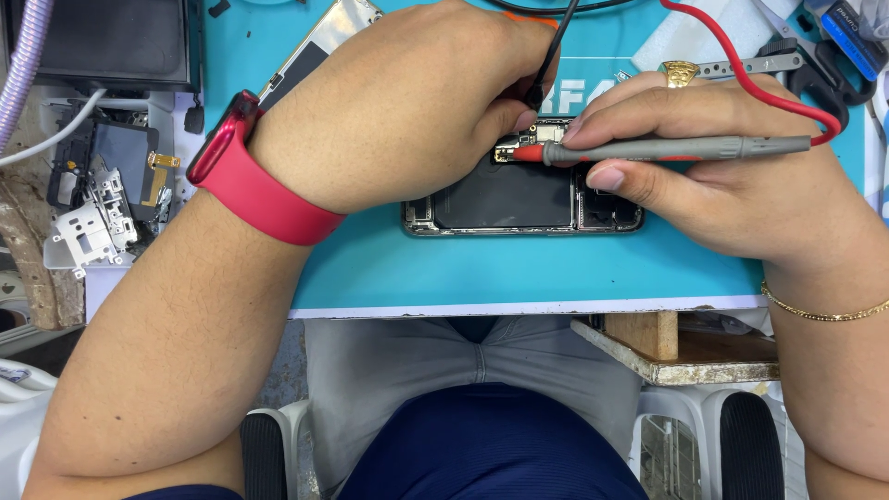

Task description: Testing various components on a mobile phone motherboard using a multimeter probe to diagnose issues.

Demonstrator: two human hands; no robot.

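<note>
Opened smartphone (519,199) lies face-down on the teal repair mat (519,273), back off, battery and board exposed, long side running left-right, right at the front edge of the mat. Left hand (407,102) pinches the black test probe (548,65) between thumb and fingers, tip down on the board at the phone's top edge; black lead runs up and away. Right hand (732,176) holds the grey-and-red test probe (667,148) pen-style, nearly flat, closed around the shaft, red tip landing just beside the black one near the small connector area. Red lead (741,69) loops back over the knuckles. To do this well, I'd say: keep both wrists planted on the mat as they are — stops the tips skating. The two tips sit very close, so the risk is bridging neighbouring pads; steeper angle on the right probe would likely give a smaller contact patch. Light pressure only. Exact pad under each tip is hidden by the fingers, can't tell. Red smartwatch (245,181) on the left wrist, gold bracelet (824,310) on the right, loose phone parts (102,199) well off to the left — clear of the work.
</note>
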